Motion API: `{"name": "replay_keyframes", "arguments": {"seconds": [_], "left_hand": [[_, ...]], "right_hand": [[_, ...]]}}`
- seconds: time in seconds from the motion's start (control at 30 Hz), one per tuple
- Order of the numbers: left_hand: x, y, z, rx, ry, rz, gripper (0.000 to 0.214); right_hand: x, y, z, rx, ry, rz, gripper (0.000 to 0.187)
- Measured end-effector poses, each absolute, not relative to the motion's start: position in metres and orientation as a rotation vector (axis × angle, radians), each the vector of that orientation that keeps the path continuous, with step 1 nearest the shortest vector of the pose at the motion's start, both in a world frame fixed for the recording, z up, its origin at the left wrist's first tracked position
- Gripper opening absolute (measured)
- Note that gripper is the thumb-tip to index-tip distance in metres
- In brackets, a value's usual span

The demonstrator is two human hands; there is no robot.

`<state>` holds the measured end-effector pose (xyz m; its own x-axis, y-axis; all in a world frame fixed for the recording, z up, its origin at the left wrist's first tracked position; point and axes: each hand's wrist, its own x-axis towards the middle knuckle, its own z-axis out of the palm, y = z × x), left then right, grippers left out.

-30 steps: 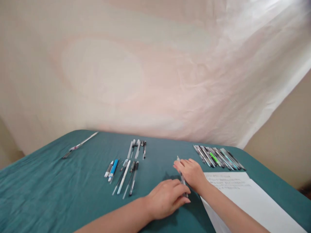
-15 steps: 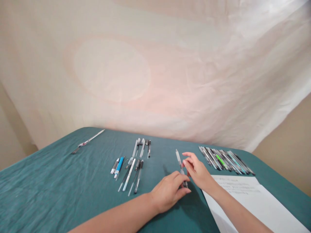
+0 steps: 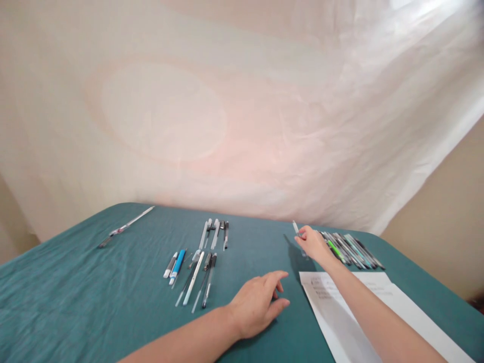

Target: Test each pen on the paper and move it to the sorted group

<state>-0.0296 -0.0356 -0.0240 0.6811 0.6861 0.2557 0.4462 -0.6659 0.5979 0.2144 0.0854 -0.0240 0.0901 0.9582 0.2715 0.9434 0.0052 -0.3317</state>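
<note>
My right hand (image 3: 312, 243) is closed on a clear pen (image 3: 295, 227), whose pale end sticks up past the fingers. It hovers just left of a row of pens (image 3: 353, 250), one of them bright green, lying side by side. My left hand (image 3: 260, 304) rests near the cloth at the front middle, fingers apart and holding nothing. To its left lie disassembled pen parts, among them a white pen (image 3: 193, 278), a blue pen (image 3: 177, 267) and a dark-capped clear pen (image 3: 209, 280).
White paper sheets (image 3: 406, 312) with writing lie under my right forearm. Farther back is a group of clear tubes and caps (image 3: 215, 233). A long thin clear item (image 3: 128, 225) lies at the far left of the green tablecloth (image 3: 75, 302). A pale curtain (image 3: 242, 111) hangs behind.
The pen has left my left hand and moved away and to the right in my right hand, toward the pen row. My left hand has opened and stayed near its place.
</note>
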Motion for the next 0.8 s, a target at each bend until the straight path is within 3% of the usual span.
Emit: {"name": "replay_keyframes", "arguments": {"seconds": [0.33, 0.8], "left_hand": [[-0.030, -0.035, -0.028, 2.420, 0.861, 0.647, 0.044], [-0.031, -0.034, -0.024, 2.555, 0.841, 0.590, 0.031]], "right_hand": [[0.237, 0.103, -0.053, -2.247, -1.852, -0.274, 0.017], [0.235, 0.090, -0.051, -2.251, -1.817, -0.439, 0.024]]}}
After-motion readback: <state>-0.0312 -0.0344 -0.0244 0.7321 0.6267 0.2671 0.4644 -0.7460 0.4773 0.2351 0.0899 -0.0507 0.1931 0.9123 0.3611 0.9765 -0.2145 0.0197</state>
